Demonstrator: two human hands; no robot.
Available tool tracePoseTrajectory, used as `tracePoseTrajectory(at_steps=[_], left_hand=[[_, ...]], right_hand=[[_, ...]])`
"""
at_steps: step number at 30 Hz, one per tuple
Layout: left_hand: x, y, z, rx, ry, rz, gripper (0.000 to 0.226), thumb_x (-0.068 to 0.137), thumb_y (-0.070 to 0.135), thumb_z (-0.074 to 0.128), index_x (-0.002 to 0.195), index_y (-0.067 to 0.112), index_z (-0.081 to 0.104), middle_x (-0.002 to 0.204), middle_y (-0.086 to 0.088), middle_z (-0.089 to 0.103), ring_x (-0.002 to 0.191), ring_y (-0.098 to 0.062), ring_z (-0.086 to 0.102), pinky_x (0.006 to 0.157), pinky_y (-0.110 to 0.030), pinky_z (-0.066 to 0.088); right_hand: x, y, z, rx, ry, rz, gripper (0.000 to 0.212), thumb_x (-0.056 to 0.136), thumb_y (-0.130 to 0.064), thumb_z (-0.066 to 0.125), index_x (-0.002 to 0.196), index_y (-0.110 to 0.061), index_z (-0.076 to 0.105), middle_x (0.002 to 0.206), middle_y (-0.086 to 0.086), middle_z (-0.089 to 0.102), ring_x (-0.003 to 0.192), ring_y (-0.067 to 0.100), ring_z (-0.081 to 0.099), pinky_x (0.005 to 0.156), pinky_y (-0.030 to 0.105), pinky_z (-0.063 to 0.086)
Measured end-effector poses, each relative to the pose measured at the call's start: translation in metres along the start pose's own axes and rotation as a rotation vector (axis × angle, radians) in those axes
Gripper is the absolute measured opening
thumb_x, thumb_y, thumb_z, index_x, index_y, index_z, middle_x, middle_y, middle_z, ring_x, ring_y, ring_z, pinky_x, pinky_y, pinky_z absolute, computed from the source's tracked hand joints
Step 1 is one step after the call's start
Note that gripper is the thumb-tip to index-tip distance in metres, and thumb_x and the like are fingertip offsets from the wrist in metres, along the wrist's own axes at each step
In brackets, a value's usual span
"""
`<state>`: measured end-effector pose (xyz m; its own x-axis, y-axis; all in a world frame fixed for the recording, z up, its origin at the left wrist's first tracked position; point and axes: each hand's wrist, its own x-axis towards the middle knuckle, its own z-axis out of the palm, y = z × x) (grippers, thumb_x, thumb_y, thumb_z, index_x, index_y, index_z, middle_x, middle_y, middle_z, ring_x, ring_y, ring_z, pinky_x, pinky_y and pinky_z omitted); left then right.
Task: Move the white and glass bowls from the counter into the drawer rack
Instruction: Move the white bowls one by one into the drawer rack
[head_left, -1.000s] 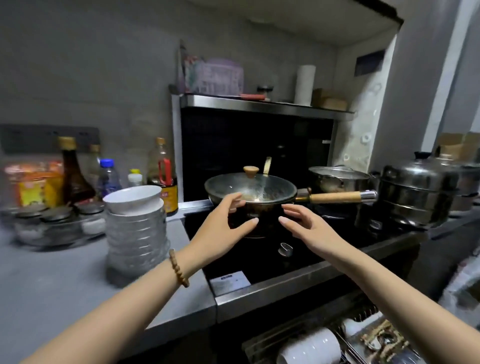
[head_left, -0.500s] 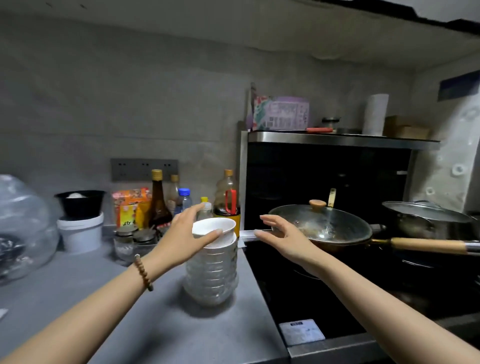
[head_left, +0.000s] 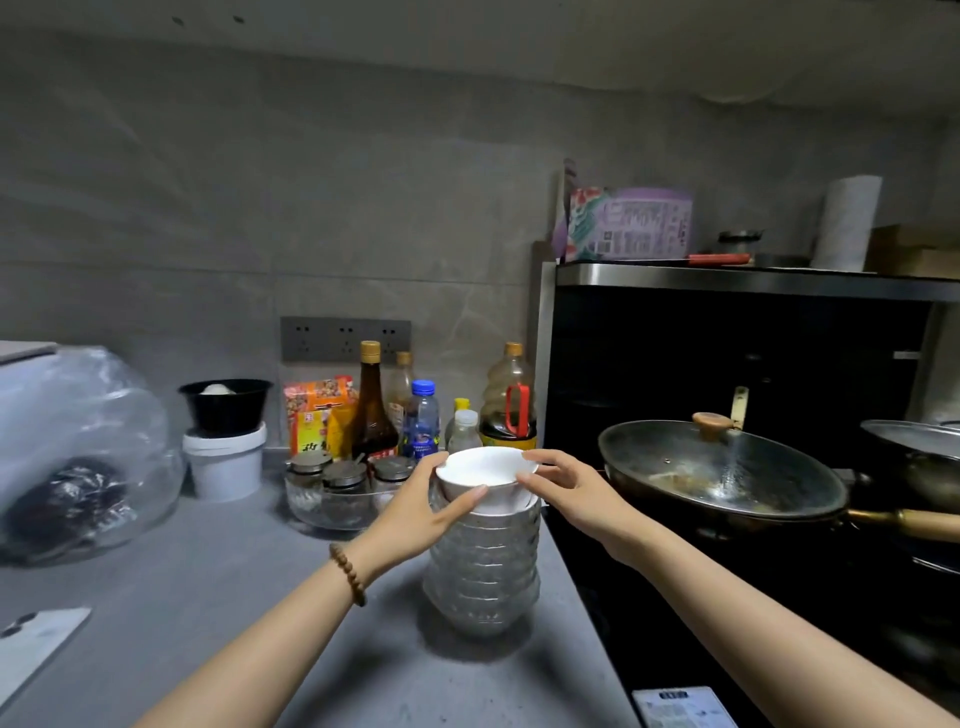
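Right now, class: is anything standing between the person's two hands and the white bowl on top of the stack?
Nothing visible: the left hand and right hand already touch the white bowl on opposite sides.

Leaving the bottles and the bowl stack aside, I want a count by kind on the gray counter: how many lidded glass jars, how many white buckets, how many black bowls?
Lidded glass jars: 3
White buckets: 1
Black bowls: 1
Total: 5
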<state>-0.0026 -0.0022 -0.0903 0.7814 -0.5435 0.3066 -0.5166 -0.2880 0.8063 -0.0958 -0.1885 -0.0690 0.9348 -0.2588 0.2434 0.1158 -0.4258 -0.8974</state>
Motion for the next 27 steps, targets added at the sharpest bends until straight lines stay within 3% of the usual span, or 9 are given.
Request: tracePoseTrajectory(at_steps=[7,14,16,19,22,24,27], left_hand=[[0.008,-0.005,0.012,-0.088,0.088,0.016,0.094,0.061,0.068,0.061,0.139,0.025,0.031,0.144,0.001,0.038,0.116,-0.007,0.035,0.090,-0.022,0.036],[0.012,0.015,0.008,-0.332,0.202,0.113,0.100,0.064,0.057,0.068,0.146,0.029,0.017,0.140,0.008,0.033,0.127,-0.013,0.038,0.100,-0.030,0.040],[0.012,0.030,0.005,-0.433,0.240,0.149,0.092,0.066,0.058,0.065,0.143,0.026,0.024,0.137,0.005,0.041,0.121,-0.015,0.047,0.097,-0.033,0.047],[0.004,0.056,0.011,-0.502,0.251,0.130,0.080,0.064,0.070,0.053,0.126,0.021,0.043,0.119,-0.002,0.058,0.103,-0.011,0.059,0.082,-0.026,0.054],[-0.009,0.076,0.027,-0.521,0.183,0.093,0.081,0.059,0.078,0.047,0.114,0.018,0.053,0.106,-0.004,0.065,0.098,-0.015,0.063,0.087,-0.033,0.053],[-0.016,0.088,0.041,-0.515,0.149,0.110,0.079,0.057,0.079,0.047,0.105,0.017,0.058,0.098,-0.003,0.067,0.090,-0.014,0.065,0.080,-0.029,0.054],[-0.023,0.102,0.064,-0.570,0.050,0.093,0.076,0.054,0.078,0.054,0.099,0.017,0.060,0.085,0.000,0.068,0.076,-0.010,0.066,0.067,-0.025,0.053]], right_hand=[[0.001,0.002,0.007,0.011,0.033,-0.011,0.031,0.090,-0.041,0.056,0.118,-0.029,0.058,0.101,-0.021,0.059,0.098,-0.004,0.053,0.068,0.008,0.040],[-0.008,-0.025,0.003,0.105,0.051,-0.084,0.025,0.091,-0.040,0.054,0.115,-0.034,0.059,0.103,-0.021,0.062,0.092,-0.012,0.058,0.059,0.003,0.045],[-0.016,-0.036,-0.005,0.149,0.046,-0.166,0.028,0.090,-0.036,0.058,0.117,-0.028,0.061,0.108,-0.015,0.067,0.091,-0.014,0.062,0.064,0.003,0.047],[-0.034,-0.046,-0.018,0.072,0.050,-0.262,0.029,0.087,-0.031,0.064,0.116,-0.028,0.061,0.110,-0.009,0.069,0.101,-0.001,0.064,0.077,0.011,0.052],[-0.054,-0.045,-0.032,-0.092,0.090,-0.289,0.018,0.086,-0.031,0.066,0.104,-0.032,0.065,0.104,-0.010,0.071,0.103,0.004,0.063,0.092,0.020,0.048],[-0.074,-0.043,-0.048,-0.153,0.080,-0.267,0.010,0.086,-0.034,0.065,0.094,-0.032,0.070,0.094,-0.009,0.074,0.096,0.004,0.066,0.090,0.020,0.049],[-0.104,-0.038,-0.071,-0.225,0.053,-0.263,0.013,0.086,-0.035,0.064,0.078,-0.035,0.074,0.082,-0.017,0.074,0.081,-0.007,0.066,0.073,0.005,0.046]])
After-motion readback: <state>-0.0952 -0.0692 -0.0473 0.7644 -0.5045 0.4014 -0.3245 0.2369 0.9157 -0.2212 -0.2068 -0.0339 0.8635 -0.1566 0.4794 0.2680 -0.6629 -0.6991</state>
